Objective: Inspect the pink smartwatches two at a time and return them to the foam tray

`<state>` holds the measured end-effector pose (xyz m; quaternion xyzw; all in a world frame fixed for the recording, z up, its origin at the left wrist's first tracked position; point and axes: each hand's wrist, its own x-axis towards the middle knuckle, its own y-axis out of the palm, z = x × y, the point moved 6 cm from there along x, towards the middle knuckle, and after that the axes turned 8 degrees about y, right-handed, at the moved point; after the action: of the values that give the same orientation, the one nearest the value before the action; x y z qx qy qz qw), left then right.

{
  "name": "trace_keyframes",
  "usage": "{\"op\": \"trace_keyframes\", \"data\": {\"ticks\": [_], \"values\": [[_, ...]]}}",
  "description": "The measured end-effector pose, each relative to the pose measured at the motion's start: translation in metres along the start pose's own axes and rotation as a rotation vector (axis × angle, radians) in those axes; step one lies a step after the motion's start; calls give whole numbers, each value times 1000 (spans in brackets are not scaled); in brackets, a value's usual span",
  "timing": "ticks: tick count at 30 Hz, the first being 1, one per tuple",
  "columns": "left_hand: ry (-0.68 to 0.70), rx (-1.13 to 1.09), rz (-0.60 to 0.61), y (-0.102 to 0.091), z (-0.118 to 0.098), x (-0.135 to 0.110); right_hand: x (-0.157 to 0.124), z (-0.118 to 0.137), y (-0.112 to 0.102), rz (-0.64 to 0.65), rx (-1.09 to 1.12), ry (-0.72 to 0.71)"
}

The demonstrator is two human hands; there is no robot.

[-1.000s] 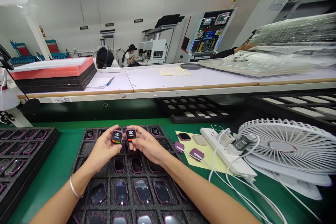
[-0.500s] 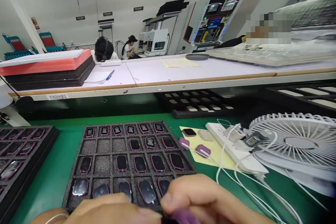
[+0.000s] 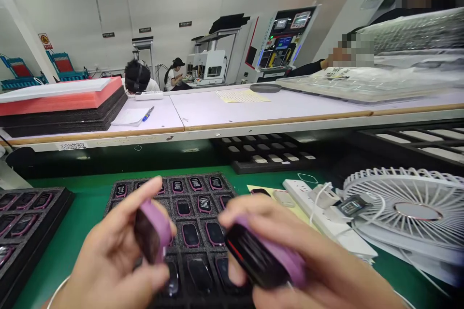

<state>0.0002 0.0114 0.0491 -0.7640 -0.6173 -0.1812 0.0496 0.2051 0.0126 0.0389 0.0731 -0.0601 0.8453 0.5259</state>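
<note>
My left hand [image 3: 112, 256] is closed round a small purple-cased smartwatch body [image 3: 154, 229], held up close to the camera with its dark screen turned to the side. My right hand [image 3: 311, 265] grips a second purple watch body [image 3: 259, 258] whose black screen shows a red mark. Both hands hover above a black foam tray [image 3: 172, 203] on the green bench; its pockets hold several more purple watch bodies. Both hands are blurred by closeness.
Another foam tray [image 3: 25, 217] of watches lies at the left. To the right are a yellow sheet [image 3: 261, 190] with loose watch bodies, a white power strip [image 3: 326, 224] with cables and a white fan [image 3: 409, 212]. Other people sit beyond the white shelf [image 3: 253, 116].
A second ago both hands held the two watches low over the tray's far rows. They dropped to the bottom edge, then rose close to the camera, still holding the watches.
</note>
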Motion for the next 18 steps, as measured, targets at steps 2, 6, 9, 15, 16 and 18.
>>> {"op": "trace_keyframes", "data": {"ticks": [2, 6, 9, 15, 16, 18], "values": [[23, -31, -32, -7, 14, 25, 25, 1, -8, -41, 174, -61], [-41, -43, -30, -18, 49, 62, 73, -26, -5, 101, 495, 112], [-86, -25, -65, -24, 69, 73, 93, -53, -3, 117, 629, 242], [-52, 29, -120, -29, 84, 76, 108, -86, -6, 49, 738, 315], [-52, 13, -123, -30, 85, 76, 109, -89, -7, 25, 746, 328], [-65, -16, -123, -29, 85, 75, 111, -93, -10, -12, 755, 352]]}}
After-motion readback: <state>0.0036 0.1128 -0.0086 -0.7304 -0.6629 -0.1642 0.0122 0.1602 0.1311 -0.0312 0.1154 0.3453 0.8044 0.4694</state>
